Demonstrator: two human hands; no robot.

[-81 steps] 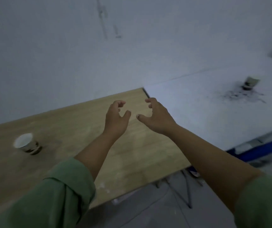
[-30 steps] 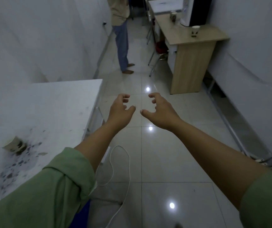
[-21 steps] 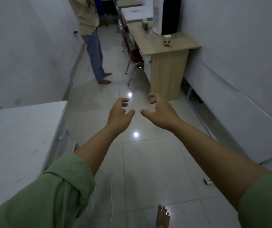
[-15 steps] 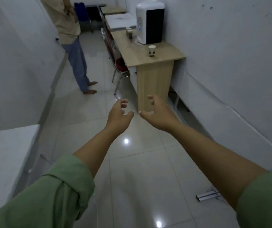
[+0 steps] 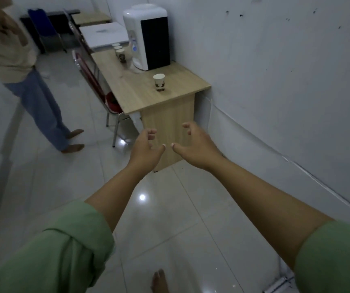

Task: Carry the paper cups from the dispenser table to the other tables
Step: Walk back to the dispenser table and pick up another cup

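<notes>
The wooden dispenser table stands ahead against the right wall, with a white and black water dispenser at its back. One paper cup stands alone near the table's front edge. A row of paper cups stands left of the dispenser. My left hand and my right hand are stretched out side by side over the floor, in front of the table's side panel, fingers loosely curled and holding nothing.
A person in a beige top and jeans stands barefoot at the left. A red chair is tucked at the table's left side. More tables follow behind. My bare foot shows on the glossy tiled floor.
The view has turned from the wooden and white tables to the aisle, and the dispenser table has come nearer. Both hands stay out in front, holding nothing.
</notes>
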